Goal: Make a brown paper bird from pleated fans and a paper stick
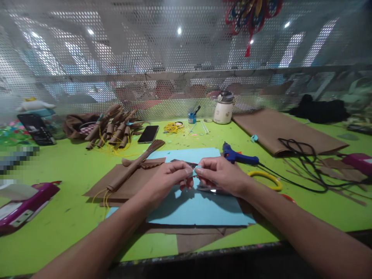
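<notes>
Between the fingertips of my left hand (pixel 178 175) and my right hand (pixel 216 175) is a small piece of light blue paper (pixel 195 170). Both hands pinch it, close together above a light blue sheet (pixel 197 211). Scissors lie under my hands, with a blade (pixel 213 189) showing below the right one and their far part largely hidden. To the left, a rolled brown paper bundle (pixel 130 169) with a fanned end and yellow string rests on folded brown paper (pixel 101 184). A yellow ring-shaped handle (pixel 266 180) sits beside my right wrist.
A blue glue gun (pixel 240 157) with a black cord lies right of the blue sheet. Farther back are a phone (pixel 148 134), several brown paper rolls (pixel 117 130), yellow string (pixel 173 128), a white bottle (pixel 223 110) and large brown paper (pixel 287 130). A purple tape dispenser (pixel 27 209) stands left.
</notes>
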`<control>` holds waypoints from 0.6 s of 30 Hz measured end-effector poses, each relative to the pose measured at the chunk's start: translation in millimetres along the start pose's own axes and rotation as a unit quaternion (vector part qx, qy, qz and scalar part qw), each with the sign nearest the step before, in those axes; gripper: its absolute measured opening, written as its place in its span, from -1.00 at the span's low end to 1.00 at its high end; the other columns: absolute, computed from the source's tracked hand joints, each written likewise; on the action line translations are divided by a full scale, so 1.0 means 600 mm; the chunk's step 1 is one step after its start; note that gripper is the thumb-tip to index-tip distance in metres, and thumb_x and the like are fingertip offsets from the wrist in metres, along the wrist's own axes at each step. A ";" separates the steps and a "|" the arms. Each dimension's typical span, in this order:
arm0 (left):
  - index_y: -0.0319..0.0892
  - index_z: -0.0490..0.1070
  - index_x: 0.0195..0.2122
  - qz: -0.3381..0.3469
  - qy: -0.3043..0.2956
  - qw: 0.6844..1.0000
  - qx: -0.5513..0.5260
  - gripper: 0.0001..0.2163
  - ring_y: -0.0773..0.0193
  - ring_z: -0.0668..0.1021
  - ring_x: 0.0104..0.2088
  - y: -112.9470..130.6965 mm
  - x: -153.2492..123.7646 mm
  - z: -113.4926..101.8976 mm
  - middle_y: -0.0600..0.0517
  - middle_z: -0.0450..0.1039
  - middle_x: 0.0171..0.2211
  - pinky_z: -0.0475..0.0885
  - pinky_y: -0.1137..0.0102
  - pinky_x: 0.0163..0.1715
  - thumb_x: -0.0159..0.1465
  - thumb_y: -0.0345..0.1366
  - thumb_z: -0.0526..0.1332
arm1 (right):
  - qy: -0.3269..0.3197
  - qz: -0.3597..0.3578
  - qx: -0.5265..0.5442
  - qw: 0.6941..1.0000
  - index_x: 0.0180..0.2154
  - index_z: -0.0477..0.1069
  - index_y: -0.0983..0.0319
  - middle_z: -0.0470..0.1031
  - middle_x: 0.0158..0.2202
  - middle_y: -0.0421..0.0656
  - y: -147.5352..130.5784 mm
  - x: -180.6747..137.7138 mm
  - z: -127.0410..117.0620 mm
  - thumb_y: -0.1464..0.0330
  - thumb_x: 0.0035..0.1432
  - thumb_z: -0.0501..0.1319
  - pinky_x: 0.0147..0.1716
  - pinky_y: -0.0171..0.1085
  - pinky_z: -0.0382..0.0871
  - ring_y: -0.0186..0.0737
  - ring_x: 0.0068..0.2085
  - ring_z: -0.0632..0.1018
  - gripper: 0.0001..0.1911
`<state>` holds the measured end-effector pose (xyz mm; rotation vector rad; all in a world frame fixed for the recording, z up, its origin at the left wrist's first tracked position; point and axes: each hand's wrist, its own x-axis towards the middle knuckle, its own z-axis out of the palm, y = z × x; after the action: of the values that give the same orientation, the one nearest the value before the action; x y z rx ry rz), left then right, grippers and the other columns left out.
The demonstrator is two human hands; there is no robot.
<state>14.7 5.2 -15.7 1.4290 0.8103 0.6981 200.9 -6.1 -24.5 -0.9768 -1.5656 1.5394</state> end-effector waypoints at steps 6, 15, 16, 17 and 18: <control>-0.28 0.37 -0.47 -0.008 -0.035 0.999 0.040 -0.78 0.39 0.40 -0.55 0.001 0.001 -0.002 0.00 0.44 -0.56 0.25 0.45 -0.50 0.17 -0.21 0.22 | -0.002 -0.002 -0.054 0.999 -0.48 0.28 0.28 0.30 -0.63 -0.29 -0.002 -0.001 -0.001 0.07 0.05 0.19 -0.67 -0.43 0.01 -0.49 -0.64 0.22 -0.62; -0.27 0.36 -0.49 -0.105 -0.033 0.993 -0.035 -0.79 0.40 0.43 -0.58 -0.007 0.007 -0.008 0.02 0.44 -0.59 0.18 0.49 -0.59 0.09 -0.23 0.30 | 0.011 -0.008 -0.123 0.992 -0.45 0.32 0.28 0.31 -0.62 -0.28 0.003 0.001 -0.006 0.14 0.12 0.14 -0.62 -0.41 0.09 -0.45 -0.60 0.26 -0.68; -0.27 0.36 -0.49 -0.108 -0.029 0.993 -0.035 -0.78 0.40 0.43 -0.59 -0.007 0.007 -0.008 0.03 0.43 -0.60 0.17 0.49 -0.60 0.07 -0.22 0.31 | 0.012 -0.008 -0.122 0.992 -0.45 0.32 0.28 0.31 -0.62 -0.28 0.004 0.002 -0.006 0.14 0.12 0.14 -0.61 -0.41 0.10 -0.45 -0.60 0.27 -0.68; -0.27 0.35 -0.50 -0.108 -0.023 0.993 -0.030 -0.77 0.40 0.43 -0.60 -0.007 0.007 -0.006 0.03 0.42 -0.61 0.17 0.50 -0.60 0.06 -0.21 0.32 | 0.014 -0.010 -0.120 0.993 -0.46 0.32 0.27 0.31 -0.62 -0.28 0.005 0.002 -0.006 0.14 0.12 0.14 -0.61 -0.41 0.10 -0.44 -0.59 0.27 -0.69; -0.27 0.35 -0.51 -0.105 -0.016 0.994 -0.023 -0.75 0.41 0.42 -0.62 -0.007 0.006 -0.005 0.04 0.42 -0.63 0.16 0.50 -0.61 0.04 -0.19 0.33 | 0.017 -0.011 -0.118 0.993 -0.46 0.31 0.27 0.31 -0.62 -0.28 0.005 0.002 -0.005 0.15 0.12 0.15 -0.61 -0.41 0.10 -0.44 -0.59 0.28 -0.69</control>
<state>14.3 9.9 -19.8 1.2886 0.8991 0.5292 203.2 -3.7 -27.6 -1.1043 -1.7581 1.3362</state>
